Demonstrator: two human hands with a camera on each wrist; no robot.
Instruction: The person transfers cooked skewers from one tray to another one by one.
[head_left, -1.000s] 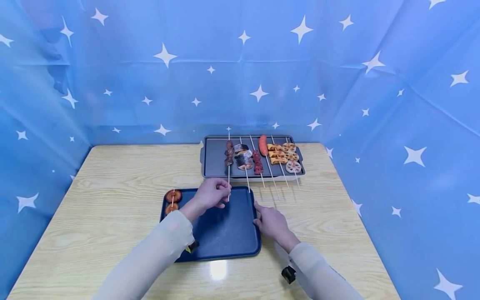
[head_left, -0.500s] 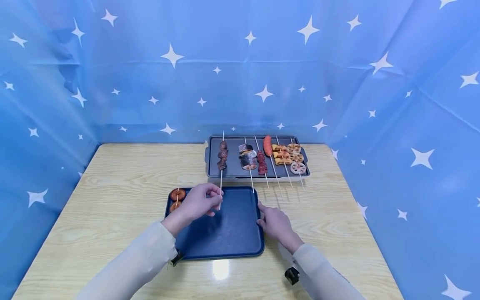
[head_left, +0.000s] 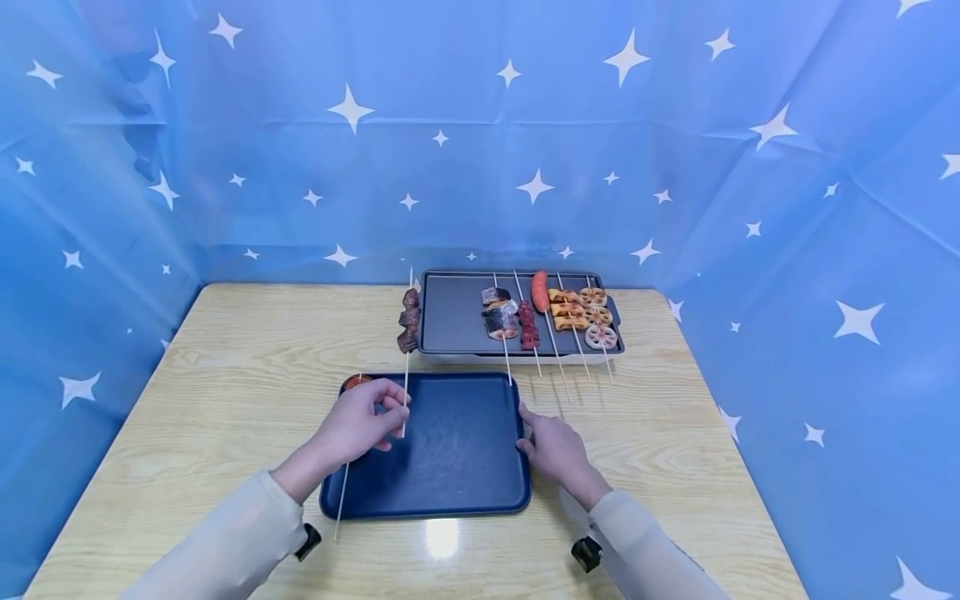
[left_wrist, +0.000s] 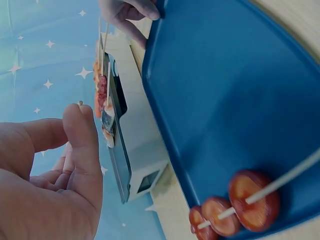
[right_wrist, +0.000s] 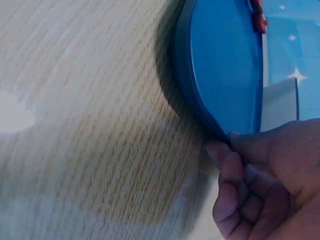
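My left hand [head_left: 358, 421] pinches the lower stick of a skewer of dark brown meat chunks [head_left: 408, 320], held over the dark blue tray [head_left: 457, 467]. The meat end points away, just left of the grill pan [head_left: 452, 310]. In the left wrist view, thumb and forefinger meet on the stick's end, and most of the skewer is hidden. With thumb and fingers, my right hand [head_left: 557, 450] grips the tray's right rim, as the right wrist view also shows. A skewer of round reddish-brown slices [left_wrist: 254, 201] lies at the tray's left side, partly covered by my left hand in the head view.
On the grill pan lie skewers of fish pieces [head_left: 500, 317], red meat [head_left: 528, 325], a sausage [head_left: 540, 292], yellow grilled pieces [head_left: 567, 309] and lotus root slices [head_left: 600, 337]. Their sticks overhang its front edge. A blue starry curtain [head_left: 480, 167] surrounds the wooden table [head_left: 645, 400].
My left hand has carried the meat skewer leftward off the grill pan and slightly nearer, to above the tray's left half. My right hand keeps its grip on the tray rim.
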